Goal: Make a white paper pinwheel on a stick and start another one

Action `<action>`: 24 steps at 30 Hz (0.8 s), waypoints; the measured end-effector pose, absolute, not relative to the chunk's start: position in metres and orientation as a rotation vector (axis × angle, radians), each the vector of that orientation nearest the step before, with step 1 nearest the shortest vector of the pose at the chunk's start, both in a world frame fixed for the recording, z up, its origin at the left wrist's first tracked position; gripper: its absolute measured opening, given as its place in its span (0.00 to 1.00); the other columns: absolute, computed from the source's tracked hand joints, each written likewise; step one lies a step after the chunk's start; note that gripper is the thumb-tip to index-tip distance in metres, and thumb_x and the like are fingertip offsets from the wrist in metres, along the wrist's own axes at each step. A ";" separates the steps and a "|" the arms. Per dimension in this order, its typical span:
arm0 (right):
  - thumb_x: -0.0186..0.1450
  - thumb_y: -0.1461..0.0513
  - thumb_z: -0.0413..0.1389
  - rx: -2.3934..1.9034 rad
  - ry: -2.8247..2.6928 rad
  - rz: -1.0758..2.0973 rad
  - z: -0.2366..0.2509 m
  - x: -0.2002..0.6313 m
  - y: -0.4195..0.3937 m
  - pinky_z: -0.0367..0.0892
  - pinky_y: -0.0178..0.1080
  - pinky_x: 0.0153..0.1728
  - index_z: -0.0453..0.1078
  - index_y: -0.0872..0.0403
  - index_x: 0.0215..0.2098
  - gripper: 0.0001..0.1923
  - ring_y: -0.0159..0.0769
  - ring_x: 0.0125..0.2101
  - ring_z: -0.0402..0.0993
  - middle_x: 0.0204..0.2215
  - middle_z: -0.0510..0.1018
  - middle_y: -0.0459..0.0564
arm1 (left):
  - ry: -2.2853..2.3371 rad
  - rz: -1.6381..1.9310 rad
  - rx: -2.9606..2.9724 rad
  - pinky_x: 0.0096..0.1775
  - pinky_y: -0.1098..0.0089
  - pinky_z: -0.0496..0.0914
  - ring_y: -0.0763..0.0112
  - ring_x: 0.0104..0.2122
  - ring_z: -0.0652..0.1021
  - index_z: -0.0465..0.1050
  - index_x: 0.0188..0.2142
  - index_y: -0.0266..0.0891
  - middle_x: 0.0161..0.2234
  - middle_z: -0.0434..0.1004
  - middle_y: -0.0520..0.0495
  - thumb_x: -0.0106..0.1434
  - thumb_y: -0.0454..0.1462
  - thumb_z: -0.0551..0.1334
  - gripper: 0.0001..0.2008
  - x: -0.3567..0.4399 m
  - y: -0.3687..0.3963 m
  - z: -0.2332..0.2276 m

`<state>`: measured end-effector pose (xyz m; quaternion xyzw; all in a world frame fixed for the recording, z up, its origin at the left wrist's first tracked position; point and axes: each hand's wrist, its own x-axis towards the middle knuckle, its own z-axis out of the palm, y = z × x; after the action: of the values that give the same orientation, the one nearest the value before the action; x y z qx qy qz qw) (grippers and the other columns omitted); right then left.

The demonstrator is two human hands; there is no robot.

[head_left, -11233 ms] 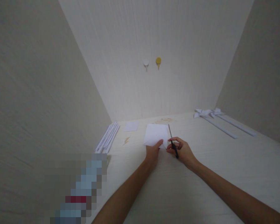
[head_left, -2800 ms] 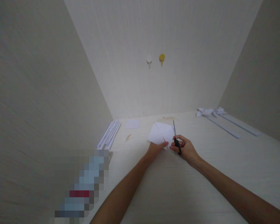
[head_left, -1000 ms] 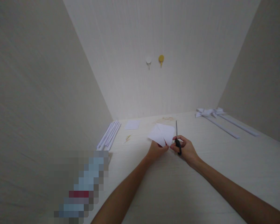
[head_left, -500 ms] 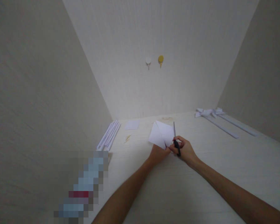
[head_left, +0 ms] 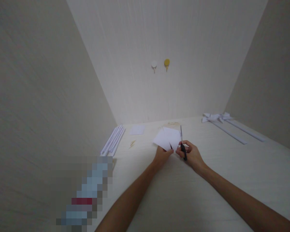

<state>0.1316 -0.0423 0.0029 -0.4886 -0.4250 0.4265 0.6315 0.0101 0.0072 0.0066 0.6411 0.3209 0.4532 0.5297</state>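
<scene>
My left hand (head_left: pixel 162 155) pinches the near corner of a white square of paper (head_left: pixel 168 138), which carries cuts running in from its edges and lies low over the pale table (head_left: pixel 207 180). My right hand (head_left: pixel 192 154) grips black-handled scissors (head_left: pixel 182 145); their blades point away from me along the paper's right edge and look closed.
Several rolled white paper sticks (head_left: pixel 113 140) lie by the left wall, with a small white paper square (head_left: pixel 137 130) behind them. Two paper pinwheels on sticks (head_left: pixel 222 120) lie at the far right. Two hooks (head_left: pixel 160 63) hang on the back wall. A blurred patch covers the lower left.
Half a second ago the paper was tilted up toward me; now it lies flatter and lower. The scissors stay beside its right edge, and both hands hold nearly the same place.
</scene>
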 end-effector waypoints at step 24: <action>0.39 0.56 0.64 -1.119 -0.984 0.987 0.006 0.132 -0.046 0.51 0.29 0.13 0.62 0.53 0.29 0.22 0.25 0.13 0.60 0.15 0.70 0.40 | 0.904 1.143 1.241 0.43 0.64 0.65 0.64 0.36 0.73 0.69 0.20 0.37 0.25 0.75 0.48 0.41 0.32 0.64 0.04 0.007 0.003 0.018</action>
<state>0.1316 -0.0459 0.0062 -0.4881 -0.4289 0.4306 0.6265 0.0071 0.0030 0.0182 0.5299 0.3859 0.4883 0.5760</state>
